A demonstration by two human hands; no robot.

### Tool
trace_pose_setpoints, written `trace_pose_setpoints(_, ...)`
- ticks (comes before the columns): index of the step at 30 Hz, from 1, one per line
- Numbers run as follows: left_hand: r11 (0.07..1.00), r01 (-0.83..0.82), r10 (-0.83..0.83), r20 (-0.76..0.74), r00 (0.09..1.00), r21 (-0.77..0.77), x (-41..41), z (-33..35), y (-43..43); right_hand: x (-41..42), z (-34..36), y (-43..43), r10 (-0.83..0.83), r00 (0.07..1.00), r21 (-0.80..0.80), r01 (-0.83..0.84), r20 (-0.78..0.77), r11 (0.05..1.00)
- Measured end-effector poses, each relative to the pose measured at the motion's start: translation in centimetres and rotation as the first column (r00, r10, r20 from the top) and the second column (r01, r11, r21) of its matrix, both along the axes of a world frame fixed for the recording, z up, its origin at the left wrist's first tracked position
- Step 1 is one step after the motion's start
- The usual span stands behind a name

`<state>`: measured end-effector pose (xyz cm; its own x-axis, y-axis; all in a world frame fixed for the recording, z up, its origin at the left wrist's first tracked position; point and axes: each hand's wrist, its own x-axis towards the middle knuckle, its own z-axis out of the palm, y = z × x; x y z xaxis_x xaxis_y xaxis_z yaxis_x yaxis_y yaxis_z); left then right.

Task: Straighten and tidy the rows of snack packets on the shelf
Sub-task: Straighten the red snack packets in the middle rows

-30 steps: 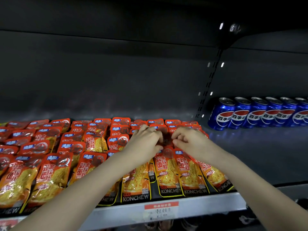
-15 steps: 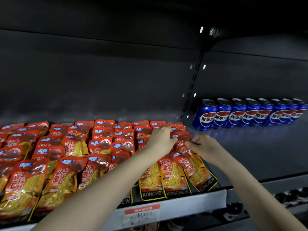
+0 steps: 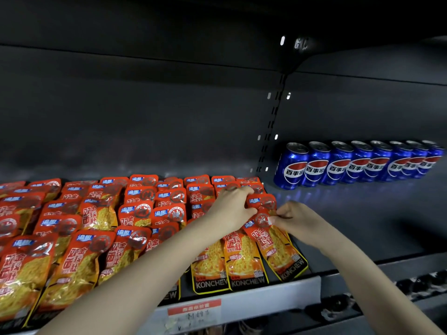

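Both hands busy: your left hand grips a rear packet, your right hand pinches the skewed front packet by its top. Next, likely: swing it square.

Just above the price label, whose own print is blurred, the front snack packets read KONCHEW; the blue cans up right of it read 百事可.

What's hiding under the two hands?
Orange snack packets in the right-hand rows. The right hand pinches the tilted front packet at its top; the left hand grips packets beside it. The parts under the palms are covered.
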<state>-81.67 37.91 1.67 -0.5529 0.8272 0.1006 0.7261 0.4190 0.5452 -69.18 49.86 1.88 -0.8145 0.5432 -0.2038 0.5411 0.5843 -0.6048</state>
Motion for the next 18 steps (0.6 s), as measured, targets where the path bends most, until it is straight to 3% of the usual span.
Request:
trace_pose_setpoints(6, 0.996, 0.011, -0.009, 0.025, 1.0, -0.086, 1.4, 0.3, -1.2, 1.0, 0.4, -1.5, -0.059, 0.998, 0.249, 0.061, -0.015, 0.967)
trace_pose_setpoints(11, 0.999, -0.051, 0.052, 0.072, 0.996, -0.018, 1.0, 0.5, -1.4, 2.2, 0.4, -2.9, -0.042, 0.999, 0.205, 0.037, 0.023, 0.978)
trace_pose_setpoints(15, 0.993, -0.049, 0.043, -0.055, 0.998, -0.11, 1.0, -0.1, -1.6, 2.2, 0.1, -3.0, -0.043, 0.999, 0.231, 0.036, 0.027, 0.972)
trace_pose_setpoints(18, 0.993, -0.012, 0.006, -0.048, 0.999, -0.117, 1.4, -0.3, -1.5, 2.2, 0.4, -3.0, -0.028, 0.999, 0.175, 0.024, 0.018, 0.984)
